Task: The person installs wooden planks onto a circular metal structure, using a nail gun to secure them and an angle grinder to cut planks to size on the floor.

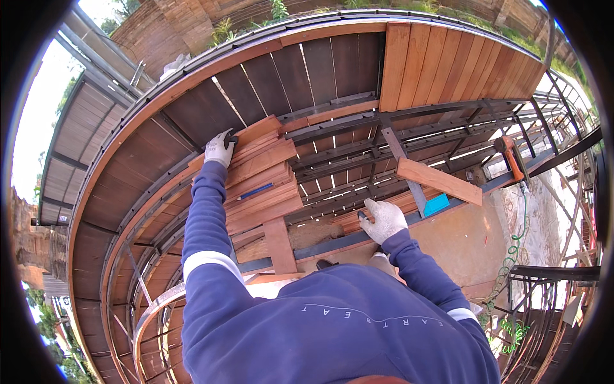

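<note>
My left hand [219,150], in a white glove with dark palm, is closed round the edge of stacked reddish wooden boards [262,176], on which a blue pencil [254,191] lies. My right hand [382,221], also gloved, has curled fingers near the dark metal beam at lower middle; whatever is at its fingertips is too small to make out. Right of it are a metal straightedge [414,195], a loose board [438,182] lying slanted across it and a turquoise flat object [436,204].
A curved slatted metal structure [320,64] spans the view, with fitted boards [448,67] at upper right. An orange power tool [511,159] with a green coiled hose [517,246] rests on the right beam. A brick wall [153,35] stands behind. Open framework shows below the beams.
</note>
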Available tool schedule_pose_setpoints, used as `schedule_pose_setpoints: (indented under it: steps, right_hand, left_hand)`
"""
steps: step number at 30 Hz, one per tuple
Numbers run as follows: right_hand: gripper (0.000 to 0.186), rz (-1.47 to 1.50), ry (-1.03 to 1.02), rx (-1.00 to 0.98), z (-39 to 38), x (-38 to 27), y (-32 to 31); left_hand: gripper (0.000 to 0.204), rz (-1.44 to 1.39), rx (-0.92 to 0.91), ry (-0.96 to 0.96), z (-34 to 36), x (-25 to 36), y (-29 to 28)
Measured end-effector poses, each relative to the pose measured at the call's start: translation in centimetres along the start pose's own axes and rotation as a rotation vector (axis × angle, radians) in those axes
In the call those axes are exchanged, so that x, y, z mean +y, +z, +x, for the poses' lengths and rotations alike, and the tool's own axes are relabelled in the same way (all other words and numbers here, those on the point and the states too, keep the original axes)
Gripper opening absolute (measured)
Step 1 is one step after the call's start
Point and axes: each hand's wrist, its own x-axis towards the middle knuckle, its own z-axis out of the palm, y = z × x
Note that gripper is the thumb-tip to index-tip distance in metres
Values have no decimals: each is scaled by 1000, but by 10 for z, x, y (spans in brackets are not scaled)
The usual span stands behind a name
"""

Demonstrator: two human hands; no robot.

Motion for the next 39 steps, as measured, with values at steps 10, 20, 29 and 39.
schedule_pose_setpoints:
  steps: [10, 20, 29, 39]
  right_hand:
    - [33, 26, 5, -9, 1, 5, 0]
    - [35, 62, -7, -59, -1, 13, -7]
    - [36, 98, -40, -221, 4, 20, -17]
    - [28, 207, -152, -126, 0, 27, -16]
  left_hand:
    - [42, -259, 235, 80, 6, 58, -76]
    - [34, -1195, 152, 28, 74, 246, -31]
    - [32, -1332, -57, -62, 144, 333, 71]
    - [31, -1147, -4, -124, 160, 340, 99]
